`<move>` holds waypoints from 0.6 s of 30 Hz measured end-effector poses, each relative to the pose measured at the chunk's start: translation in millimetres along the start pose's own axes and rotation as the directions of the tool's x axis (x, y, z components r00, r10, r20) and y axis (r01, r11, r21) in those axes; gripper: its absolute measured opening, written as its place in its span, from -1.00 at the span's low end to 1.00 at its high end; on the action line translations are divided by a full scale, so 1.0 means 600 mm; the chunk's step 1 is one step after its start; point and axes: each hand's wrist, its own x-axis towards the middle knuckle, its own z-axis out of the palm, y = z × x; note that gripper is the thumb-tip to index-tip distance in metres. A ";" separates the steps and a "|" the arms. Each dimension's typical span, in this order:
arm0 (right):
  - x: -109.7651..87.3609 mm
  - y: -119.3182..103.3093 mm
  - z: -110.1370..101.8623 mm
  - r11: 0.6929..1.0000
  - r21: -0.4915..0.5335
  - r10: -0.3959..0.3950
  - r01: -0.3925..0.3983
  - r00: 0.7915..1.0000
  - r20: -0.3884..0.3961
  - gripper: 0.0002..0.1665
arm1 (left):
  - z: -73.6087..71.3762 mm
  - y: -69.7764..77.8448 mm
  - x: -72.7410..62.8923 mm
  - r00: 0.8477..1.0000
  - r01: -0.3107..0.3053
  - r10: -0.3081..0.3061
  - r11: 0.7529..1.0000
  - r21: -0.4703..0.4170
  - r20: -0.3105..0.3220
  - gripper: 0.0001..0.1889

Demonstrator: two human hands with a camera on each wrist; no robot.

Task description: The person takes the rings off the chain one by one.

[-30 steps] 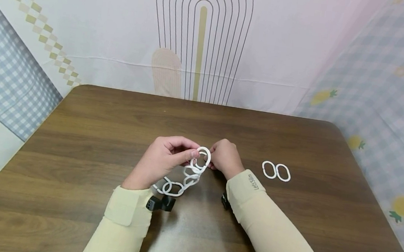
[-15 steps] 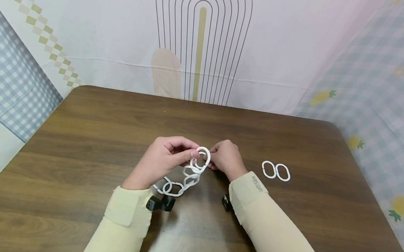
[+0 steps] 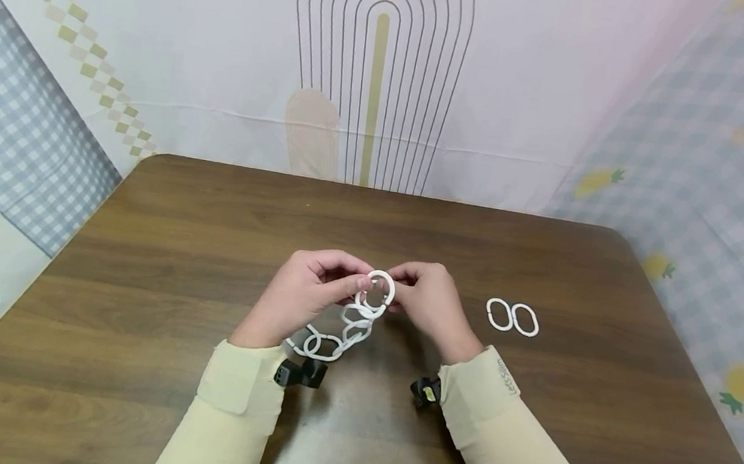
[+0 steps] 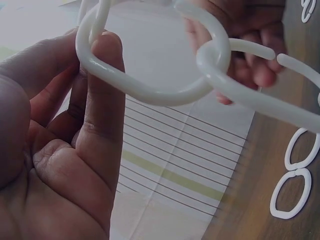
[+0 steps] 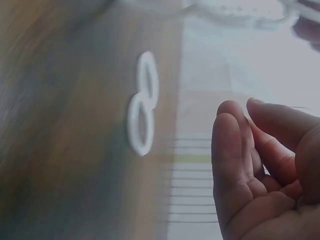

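Observation:
My left hand (image 3: 311,294) pinches the upper end of a chain of white plastic links (image 3: 325,358) between thumb and fingers. In the left wrist view the held link (image 4: 150,96) passes through another link (image 4: 260,103), which has a small gap in its side. The chain trails down toward the table, below and right of the left wrist. My right hand (image 3: 431,302) is close by the chain's upper end. In the right wrist view its thumb and fingers (image 5: 227,145) are loosely bent and apart, with nothing between them.
Two more white oval links (image 3: 499,329) lie side by side on the brown wooden table (image 3: 207,245), to the right of the right hand. A patterned cloth (image 3: 227,58) hangs behind the table's far edge. Each wrist carries a black camera (image 3: 299,373).
My right hand has turned and drawn slightly right, its fingers loosening from the chain end. The left hand keeps its pinch on the link. The head view has shifted a little.

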 end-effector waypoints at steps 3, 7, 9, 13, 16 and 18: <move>-0.012 -0.016 -0.007 0.999 0.013 -0.051 0.050 0.999 0.008 -0.85 | 0.001 0.001 -0.001 1.000 0.000 0.000 1.000 0.010 0.000 -0.81; -0.017 -0.038 -0.021 0.995 0.067 -0.082 0.080 0.996 0.027 -0.85 | 0.000 -0.002 0.002 1.000 0.004 -0.004 1.000 0.012 -0.001 -0.83; -0.020 -0.046 -0.030 0.992 0.101 -0.077 0.074 0.996 0.034 -0.86 | 0.000 -0.004 0.005 1.000 0.011 -0.011 1.000 0.017 0.001 -0.84; -0.025 -0.056 -0.043 0.988 0.133 -0.087 0.081 0.995 0.040 -0.83 | 0.001 -0.007 0.008 1.000 0.015 -0.015 0.999 0.045 0.003 -0.84; -0.029 -0.060 -0.051 0.988 0.114 -0.113 0.108 0.993 0.045 -0.71 | 0.003 -0.008 0.011 1.000 0.015 -0.015 0.998 0.062 0.006 -0.84; -0.033 -0.062 -0.056 0.989 0.078 -0.128 0.123 0.990 0.064 -0.65 | 0.004 -0.010 0.013 1.000 0.019 -0.020 0.998 0.066 0.010 -0.86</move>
